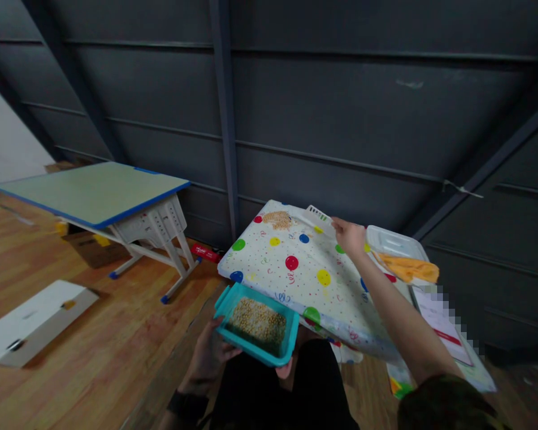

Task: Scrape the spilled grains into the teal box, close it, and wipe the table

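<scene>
My left hand (208, 352) grips the left side of a teal plastic tub (262, 355), holding it over my lap at the table's front edge. Yellowish soybean-like grains (256, 319) cover the tub's bottom. Reaching across the table, my right hand (350, 237) is closed on a white slotted spatula (319, 214), whose slotted end points left. A loose heap of similar pale grains (278, 220) lies left of the spatula, apart from it, on the balloon-print tablecloth (269, 257).
Beyond my right hand are a white plastic tray (397, 243), an orange cloth (407, 267) and a tablet-like screen (443, 322). A blue-edged desk (103, 191) stands to the left. On the floor lie a white box (31, 322) and a red box (205, 252). A dark wall rises behind.
</scene>
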`<state>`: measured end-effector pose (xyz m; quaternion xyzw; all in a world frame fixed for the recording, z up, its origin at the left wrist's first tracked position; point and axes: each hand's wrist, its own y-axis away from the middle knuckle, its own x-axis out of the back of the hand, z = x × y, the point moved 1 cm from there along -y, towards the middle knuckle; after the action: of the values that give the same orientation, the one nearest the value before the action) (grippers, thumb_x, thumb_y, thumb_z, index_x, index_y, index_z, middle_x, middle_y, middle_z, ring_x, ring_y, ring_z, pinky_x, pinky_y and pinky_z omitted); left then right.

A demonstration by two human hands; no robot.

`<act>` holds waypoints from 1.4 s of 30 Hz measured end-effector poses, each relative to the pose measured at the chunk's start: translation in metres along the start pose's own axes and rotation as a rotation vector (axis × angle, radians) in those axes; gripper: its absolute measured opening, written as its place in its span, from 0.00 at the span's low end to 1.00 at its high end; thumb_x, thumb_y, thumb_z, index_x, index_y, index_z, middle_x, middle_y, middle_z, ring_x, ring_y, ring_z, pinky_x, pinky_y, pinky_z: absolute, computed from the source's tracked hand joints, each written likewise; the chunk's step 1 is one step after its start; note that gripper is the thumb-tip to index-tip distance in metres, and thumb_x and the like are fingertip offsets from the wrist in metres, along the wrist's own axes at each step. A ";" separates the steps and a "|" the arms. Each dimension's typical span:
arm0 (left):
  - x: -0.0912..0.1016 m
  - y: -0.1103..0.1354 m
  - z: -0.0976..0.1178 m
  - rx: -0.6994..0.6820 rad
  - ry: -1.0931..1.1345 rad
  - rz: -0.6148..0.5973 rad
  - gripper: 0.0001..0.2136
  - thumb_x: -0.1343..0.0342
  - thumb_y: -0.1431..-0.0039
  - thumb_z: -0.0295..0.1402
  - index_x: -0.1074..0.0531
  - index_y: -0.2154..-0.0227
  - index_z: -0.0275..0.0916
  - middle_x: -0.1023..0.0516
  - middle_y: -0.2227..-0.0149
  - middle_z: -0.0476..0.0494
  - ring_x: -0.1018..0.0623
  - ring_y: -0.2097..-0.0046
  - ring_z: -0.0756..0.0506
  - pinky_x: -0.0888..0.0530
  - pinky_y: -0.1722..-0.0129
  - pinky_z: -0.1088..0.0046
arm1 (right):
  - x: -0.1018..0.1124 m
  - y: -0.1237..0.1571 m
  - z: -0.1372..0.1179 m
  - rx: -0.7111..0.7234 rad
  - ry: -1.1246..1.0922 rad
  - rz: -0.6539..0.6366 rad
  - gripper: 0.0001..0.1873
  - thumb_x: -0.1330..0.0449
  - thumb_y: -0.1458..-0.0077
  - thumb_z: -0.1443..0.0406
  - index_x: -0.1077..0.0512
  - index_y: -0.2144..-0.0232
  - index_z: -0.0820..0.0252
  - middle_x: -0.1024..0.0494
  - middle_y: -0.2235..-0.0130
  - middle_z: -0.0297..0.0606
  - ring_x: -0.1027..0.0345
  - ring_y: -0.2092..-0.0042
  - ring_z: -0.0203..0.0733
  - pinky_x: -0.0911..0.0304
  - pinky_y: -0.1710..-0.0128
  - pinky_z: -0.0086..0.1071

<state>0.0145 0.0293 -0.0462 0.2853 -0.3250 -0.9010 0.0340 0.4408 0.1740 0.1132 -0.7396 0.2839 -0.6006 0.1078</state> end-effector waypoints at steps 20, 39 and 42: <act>-0.009 0.011 0.006 -0.049 -0.074 -0.089 0.16 0.40 0.43 0.41 0.33 0.54 0.44 0.20 0.62 0.45 0.16 0.66 0.39 0.19 0.64 0.58 | 0.034 0.119 -0.054 0.555 -0.051 -0.197 0.29 0.48 0.43 0.77 0.24 0.44 0.54 0.19 0.47 0.37 0.21 0.50 0.45 0.27 0.53 0.35; -0.028 0.025 0.013 0.045 -0.067 -0.075 0.12 0.45 0.39 0.39 0.33 0.55 0.43 0.20 0.66 0.47 0.18 0.70 0.42 0.19 0.68 0.60 | 0.096 0.180 -0.096 0.820 -0.337 -0.061 0.25 0.49 0.40 0.74 0.25 0.43 0.61 0.17 0.50 0.41 0.19 0.56 0.43 0.23 0.59 0.34; -0.030 0.028 0.012 0.038 -0.062 -0.068 0.09 0.45 0.40 0.38 0.33 0.58 0.42 0.21 0.68 0.48 0.18 0.71 0.42 0.19 0.69 0.60 | 0.084 0.156 -0.088 0.660 -0.367 0.017 0.22 0.48 0.37 0.73 0.23 0.46 0.58 0.16 0.53 0.40 0.19 0.59 0.42 0.24 0.59 0.32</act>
<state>0.0294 0.0219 -0.0069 0.2688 -0.3330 -0.9037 -0.0119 0.3219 0.0163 0.1272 -0.7580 0.0572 -0.5163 0.3945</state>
